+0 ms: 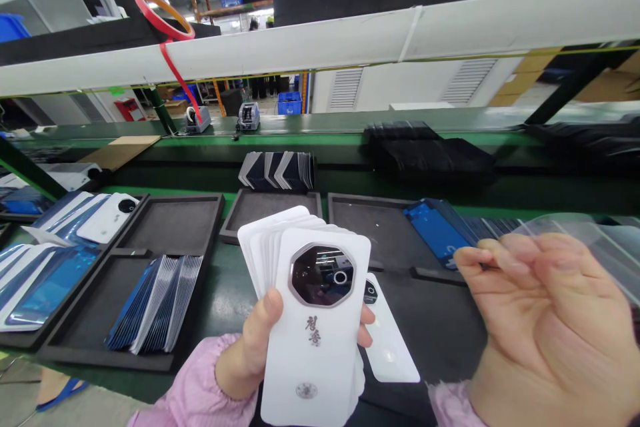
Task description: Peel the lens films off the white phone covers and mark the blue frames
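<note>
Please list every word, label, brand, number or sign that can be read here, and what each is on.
None can be quoted with certainty.
Front white panel in the left hand: two dark characters, one above the other, too small to read surely; round emblem below, detail too fine.
White panel at far left: small mark, too small to read.
</note>
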{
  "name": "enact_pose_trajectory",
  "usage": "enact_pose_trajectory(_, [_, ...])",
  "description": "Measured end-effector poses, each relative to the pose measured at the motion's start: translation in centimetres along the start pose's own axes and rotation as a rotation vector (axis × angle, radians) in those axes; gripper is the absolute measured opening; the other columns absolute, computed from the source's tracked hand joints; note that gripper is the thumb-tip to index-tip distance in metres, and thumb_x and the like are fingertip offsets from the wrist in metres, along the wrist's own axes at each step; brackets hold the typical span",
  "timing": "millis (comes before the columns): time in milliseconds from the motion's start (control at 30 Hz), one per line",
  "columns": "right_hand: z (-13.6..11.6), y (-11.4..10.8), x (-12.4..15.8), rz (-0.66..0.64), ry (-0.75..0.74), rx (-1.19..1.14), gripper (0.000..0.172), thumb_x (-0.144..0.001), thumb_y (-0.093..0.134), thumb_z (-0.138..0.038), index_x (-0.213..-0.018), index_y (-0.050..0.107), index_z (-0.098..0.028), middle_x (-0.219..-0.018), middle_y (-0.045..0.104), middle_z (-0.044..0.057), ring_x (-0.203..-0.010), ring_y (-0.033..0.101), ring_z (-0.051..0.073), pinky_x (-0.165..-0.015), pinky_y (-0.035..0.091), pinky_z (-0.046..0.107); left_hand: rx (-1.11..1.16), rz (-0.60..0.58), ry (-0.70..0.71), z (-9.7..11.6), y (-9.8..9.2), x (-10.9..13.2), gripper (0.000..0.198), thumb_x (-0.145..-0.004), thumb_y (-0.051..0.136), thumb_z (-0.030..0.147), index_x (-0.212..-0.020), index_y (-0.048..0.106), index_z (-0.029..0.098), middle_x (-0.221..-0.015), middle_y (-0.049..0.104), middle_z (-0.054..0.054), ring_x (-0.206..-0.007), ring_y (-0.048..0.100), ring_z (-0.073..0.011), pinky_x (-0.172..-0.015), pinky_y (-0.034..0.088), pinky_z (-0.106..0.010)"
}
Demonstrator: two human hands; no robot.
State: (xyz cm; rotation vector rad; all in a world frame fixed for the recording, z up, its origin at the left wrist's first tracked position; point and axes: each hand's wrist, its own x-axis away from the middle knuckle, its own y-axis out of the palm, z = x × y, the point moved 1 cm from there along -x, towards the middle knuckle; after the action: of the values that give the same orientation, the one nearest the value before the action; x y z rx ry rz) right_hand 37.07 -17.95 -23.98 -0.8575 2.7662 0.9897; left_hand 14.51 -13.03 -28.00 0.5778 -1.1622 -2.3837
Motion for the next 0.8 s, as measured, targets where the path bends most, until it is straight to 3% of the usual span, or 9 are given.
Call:
enact_pose_trajectory(233, [0.0,-0.3,0.0,-0.003,0.016,-0.005,0.053,-0.046,0.107,-0.037,-0.066,0.061,-0.02,-0.061,0.047,-0.006,-0.057,0.045,0.011,-0.059,0.055,0.025,0.027,0.003,-0.019,0.0,0.2,0.0,0.071,-0.088,0.07,0.072,-0.124,0.075,0.011,-0.115,0.076,-0.014,-0.096,0.071,-0.022,-0.079,0.056,-0.028])
enact_pose_trajectory(433, [0.2,-0.3,-0.1,-0.048,-0.028,-0.011,0.046,-0.048,0.107,-0.037,-0.069,0.069,-0.02,-0.062,0.056,-0.004,-0.054,0.05,0.011,-0.053,0.054,0.025,0.041,0.051,-0.065,0.4,0.2,0.1,0.072,-0.087,0.071,0.072,-0.121,0.076,0.008,-0.113,0.077,-0.015,-0.096,0.073,-0.0213,-0.08,0.056,-0.027])
enact_pose_trajectory(633, [0.3,-0.4,0.7,-0.448,0.02,0.136,0.025,-0.074,0.096,-0.034,-0.075,0.074,-0.022,-0.064,0.063,-0.001,-0.056,0.06,0.013,-0.054,0.053,0.023,0.004,0.117,-0.352,0.7,-2.1,-1.9,0.076,-0.09,0.066,0.073,-0.121,0.075,0.004,-0.103,0.078,-0.018,-0.084,0.074,-0.0244,-0.079,0.054,-0.031])
enact_pose_trajectory(800, [0.8,-0.2,0.8,-0.746,0.186,0.291,0.03,-0.081,0.091,-0.041,-0.079,0.072,-0.018,-0.071,0.066,0.002,-0.06,0.059,0.014,-0.055,0.051,0.024,-0.033,0.042,-0.56,0.0,-4.6,-4.5,0.077,-0.085,0.073,0.074,-0.113,0.077,0.002,-0.098,0.079,-0.019,-0.08,0.074,-0.0257,-0.077,0.057,-0.033])
